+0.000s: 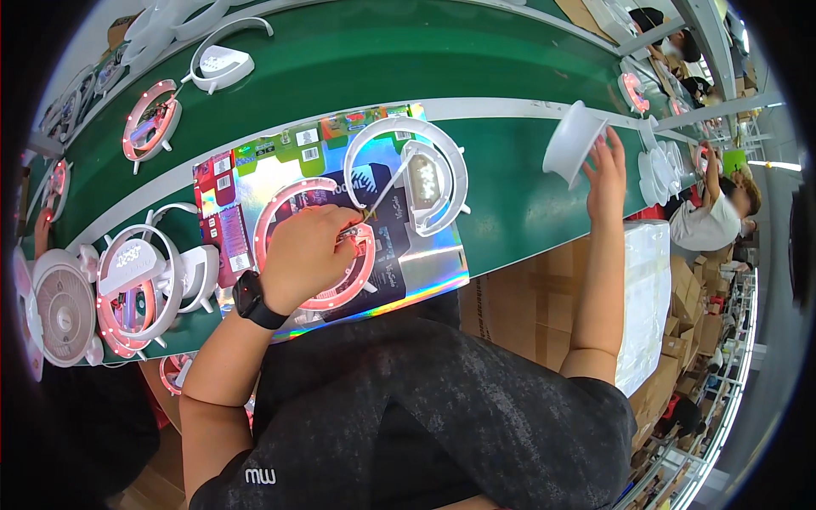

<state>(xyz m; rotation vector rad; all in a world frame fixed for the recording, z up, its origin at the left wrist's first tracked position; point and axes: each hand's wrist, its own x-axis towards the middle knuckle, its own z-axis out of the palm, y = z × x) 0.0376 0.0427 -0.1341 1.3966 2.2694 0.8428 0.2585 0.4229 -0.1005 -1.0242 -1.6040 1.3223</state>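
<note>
My left hand (308,246) lies over a pink ring-shaped housing (360,276), its fingers closed near the ring's inner side. What they pinch is mostly hidden by the hand. A cable (389,185) runs from there to a white ring-shaped frame (357,143) with a rounded white display unit (421,180) inside it. Both parts rest on a shiny printed cardboard sheet (438,270). Out to the right, my right hand (605,183) grips the rim of a wide white ring-shaped shell (568,146), which is tilted on its side over the green table.
At left stand similar ring assemblies (136,263) and a round white fan-like unit (64,306). Another pink ring (153,127) lies on the green belt (340,59) beyond a pale rail (501,108). Several white shells (654,170) are stacked at right, near a wrapped white box (643,297). Co-workers sit farther right.
</note>
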